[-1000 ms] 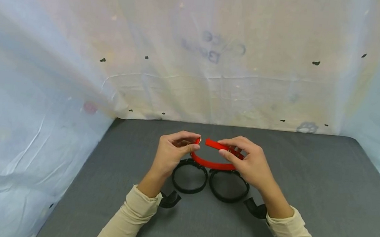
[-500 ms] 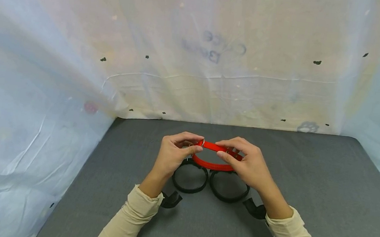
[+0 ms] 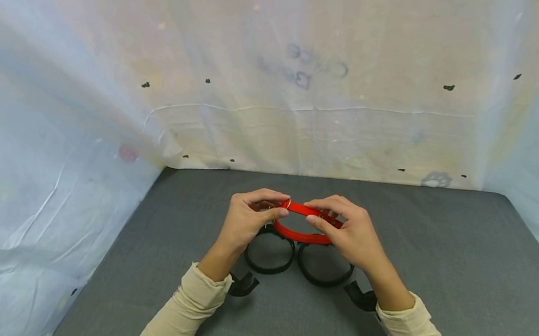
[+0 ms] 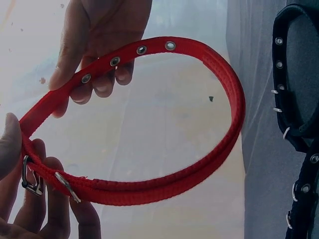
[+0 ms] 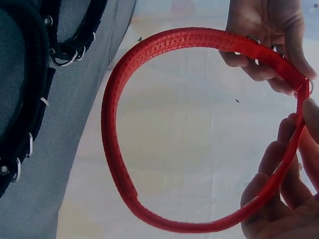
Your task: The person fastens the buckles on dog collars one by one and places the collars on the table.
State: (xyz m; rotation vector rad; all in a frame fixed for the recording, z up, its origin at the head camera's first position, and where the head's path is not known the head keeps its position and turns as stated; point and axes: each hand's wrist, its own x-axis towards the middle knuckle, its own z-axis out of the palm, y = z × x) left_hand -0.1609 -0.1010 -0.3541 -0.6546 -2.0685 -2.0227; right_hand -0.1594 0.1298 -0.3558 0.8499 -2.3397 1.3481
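Note:
My left hand (image 3: 244, 217) and right hand (image 3: 349, 228) hold a red collar (image 3: 305, 238) between them in a loop, raised in front of me. The left thumb and fingers pinch its buckle end, where a metal buckle (image 4: 33, 188) and a small ring show in the left wrist view. With thumb and fingers, the right hand grips the strap that carries several metal eyelets (image 4: 115, 61). The strap's tip meets the buckle end at my left thumb. In the right wrist view the padded band (image 5: 110, 134) curves away from both hands.
Two black collars, a left one (image 3: 266, 271) and a right one (image 3: 320, 283), lie closed in rings side by side on the grey table (image 3: 292, 329), just below the red one. Pale sheeting (image 3: 322, 135) hangs behind the table and along its sides.
The strap's tip stood apart from the buckle end a second ago; the gap has closed as the hands came together. Over the last half second the right fingers shifted slightly left.

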